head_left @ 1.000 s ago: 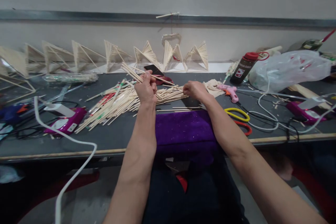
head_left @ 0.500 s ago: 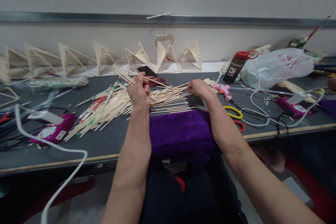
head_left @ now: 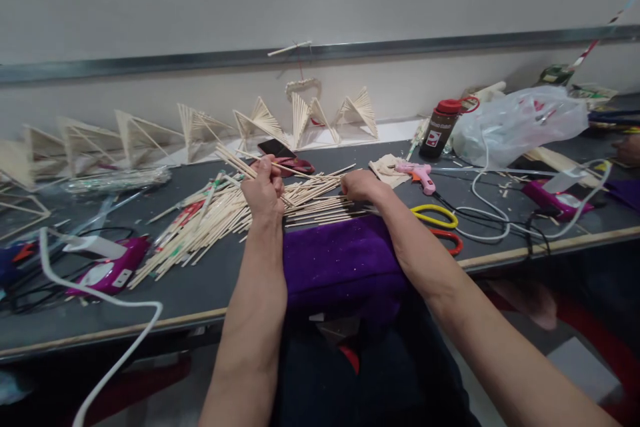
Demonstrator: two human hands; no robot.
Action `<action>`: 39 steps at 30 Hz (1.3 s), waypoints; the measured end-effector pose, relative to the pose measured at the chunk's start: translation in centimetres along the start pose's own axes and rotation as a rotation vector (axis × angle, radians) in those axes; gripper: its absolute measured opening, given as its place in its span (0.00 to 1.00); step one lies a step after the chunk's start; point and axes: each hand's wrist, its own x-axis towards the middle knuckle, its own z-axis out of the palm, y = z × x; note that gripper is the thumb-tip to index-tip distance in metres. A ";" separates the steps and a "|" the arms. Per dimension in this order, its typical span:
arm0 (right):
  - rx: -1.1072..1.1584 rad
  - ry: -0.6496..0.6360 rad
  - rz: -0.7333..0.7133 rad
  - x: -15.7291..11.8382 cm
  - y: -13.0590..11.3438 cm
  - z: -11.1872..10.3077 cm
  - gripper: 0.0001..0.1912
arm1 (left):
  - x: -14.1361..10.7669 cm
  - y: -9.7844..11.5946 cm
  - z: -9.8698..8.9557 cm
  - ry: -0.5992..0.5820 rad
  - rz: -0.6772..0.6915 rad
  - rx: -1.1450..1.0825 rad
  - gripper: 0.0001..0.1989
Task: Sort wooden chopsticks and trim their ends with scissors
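My left hand (head_left: 263, 188) is closed around several thin wooden sticks (head_left: 231, 161), whose ends jut out at the upper left. Below and around it spreads a loose pile of wooden sticks (head_left: 210, 227). My right hand (head_left: 361, 185) reaches to the right ends of that pile, its fingers curled down among the sticks; what they pinch, if anything, is hidden. A purple cloth (head_left: 340, 260) lies on the table edge between my forearms. Just right of my right hand are a beige cloth piece (head_left: 387, 170) and a pink glue gun (head_left: 420, 177).
Fan-shaped stick frames (head_left: 257, 121) stand in a row along the wall. Scissors with yellow and red handles (head_left: 434, 215) lie by my right forearm. A bottle (head_left: 441, 128), a plastic bag (head_left: 520, 123), magenta power strips (head_left: 113, 263) and white cables (head_left: 493, 213) occupy the sides.
My right hand has moved left, from beside the glue gun to the right ends of the stick pile. My left hand still grips its sticks. The camera view has tilted up slightly.
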 end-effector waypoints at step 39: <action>0.086 0.006 -0.055 -1.1 2.1 -0.9 0.15 | -1.0 -1.1 1.2 -0.055 -0.047 0.073 0.10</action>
